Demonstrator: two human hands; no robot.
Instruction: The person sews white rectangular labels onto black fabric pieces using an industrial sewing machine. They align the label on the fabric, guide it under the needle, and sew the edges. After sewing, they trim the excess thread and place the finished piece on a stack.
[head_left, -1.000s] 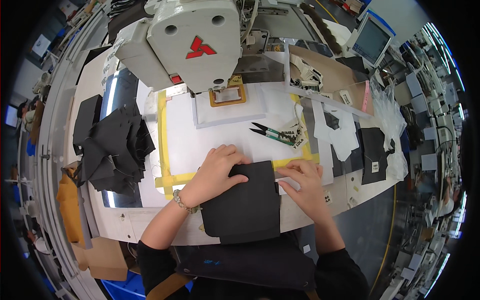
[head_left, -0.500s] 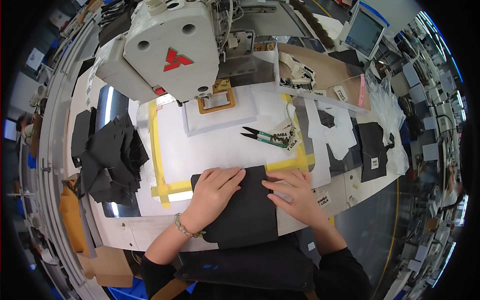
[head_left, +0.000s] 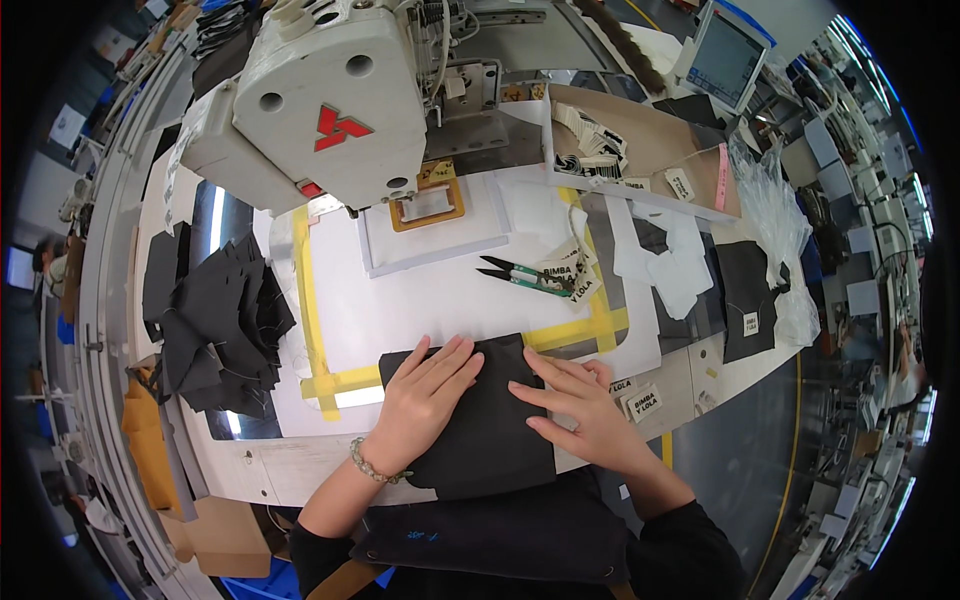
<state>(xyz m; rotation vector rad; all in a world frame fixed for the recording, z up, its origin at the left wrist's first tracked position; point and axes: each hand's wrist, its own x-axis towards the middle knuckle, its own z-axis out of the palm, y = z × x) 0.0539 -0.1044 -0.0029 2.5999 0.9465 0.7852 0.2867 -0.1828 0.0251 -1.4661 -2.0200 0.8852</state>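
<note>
A black fabric piece [head_left: 478, 430] lies across the table's near edge, partly over the yellow-taped white sheet. Flat on its left half rests my left hand [head_left: 425, 395], fingers stretched out and close together, pointing away from me. My right hand [head_left: 575, 405] has spread fingers, with the fingertips touching the fabric's right side. Neither hand grips anything. Beyond the fabric, thread snips [head_left: 525, 275] with dark blades and a green handle lie beside several printed white labels [head_left: 572, 270]. More labels [head_left: 642, 402] sit on the table edge just right of my right hand.
A white sewing machine head [head_left: 315, 110] overhangs the far left, above an orange-brown clamp frame [head_left: 428, 206]. Stacked black fabric pieces [head_left: 225, 320] lie left. At far right stand a shallow box [head_left: 640, 195] of labels and a screen [head_left: 722, 60]; a labelled black piece [head_left: 745, 300] lies nearer.
My right hand has shifted left, further onto the black fabric. My left hand has moved very little, its fingers now straighter. The fabric stays nearly in place.
</note>
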